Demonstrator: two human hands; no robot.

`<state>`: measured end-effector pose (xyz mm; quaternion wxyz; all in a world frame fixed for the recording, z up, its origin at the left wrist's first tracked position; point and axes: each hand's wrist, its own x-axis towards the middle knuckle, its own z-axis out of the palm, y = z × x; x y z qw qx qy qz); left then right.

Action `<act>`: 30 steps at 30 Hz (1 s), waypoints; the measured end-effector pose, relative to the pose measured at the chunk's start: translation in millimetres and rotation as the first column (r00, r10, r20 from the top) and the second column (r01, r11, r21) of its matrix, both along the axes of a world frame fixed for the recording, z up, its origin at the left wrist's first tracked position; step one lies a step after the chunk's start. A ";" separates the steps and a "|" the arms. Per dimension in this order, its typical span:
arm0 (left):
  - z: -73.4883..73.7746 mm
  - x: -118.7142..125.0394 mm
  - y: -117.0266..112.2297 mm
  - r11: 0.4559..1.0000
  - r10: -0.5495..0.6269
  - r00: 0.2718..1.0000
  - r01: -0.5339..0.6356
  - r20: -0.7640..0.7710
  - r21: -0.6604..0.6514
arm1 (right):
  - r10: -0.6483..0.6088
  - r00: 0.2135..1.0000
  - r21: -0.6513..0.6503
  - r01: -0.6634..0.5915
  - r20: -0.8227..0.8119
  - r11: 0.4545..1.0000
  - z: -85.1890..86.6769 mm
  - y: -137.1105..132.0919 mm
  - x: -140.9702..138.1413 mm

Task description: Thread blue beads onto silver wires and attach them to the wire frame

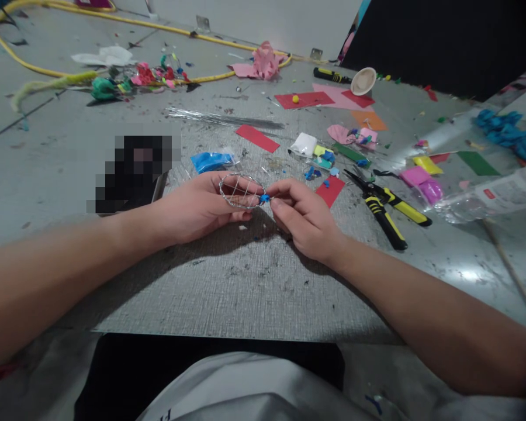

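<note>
My left hand [201, 207] holds a small oval frame of thin silver wire [240, 191], its fingers curled under and around it. My right hand [300, 216] is closed in a pinch on a small blue bit [265, 199] at the right end of the wire frame. Both hands rest just above a grey textured mat [228, 292] near the table's front edge.
Yellow-and-black pliers [388, 204] lie right of my right hand. A bundle of straight silver wires [223, 118], a blue packet [210, 161], coloured paper pieces [258, 138] and clay scraps lie behind. A yellow hose [35, 69] runs along the back. A clear plastic bag [491, 196] is at right.
</note>
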<state>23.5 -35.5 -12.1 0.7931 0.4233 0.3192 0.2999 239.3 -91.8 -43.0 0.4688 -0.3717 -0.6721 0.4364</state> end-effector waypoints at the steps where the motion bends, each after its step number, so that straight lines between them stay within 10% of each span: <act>1: 0.0 -0.2 0.3 1.000 0.005 1.000 -0.005 0.001 0.006 | -0.003 1.000 0.005 0.003 -0.008 1.000 -0.6 0.0 -0.2; 30: 8.9 1.2 -3.2 0.985 -0.099 0.989 0.113 -0.108 0.132 | -0.052 0.999 0.068 0.051 0.007 0.996 -3.1 -1.5 -2.0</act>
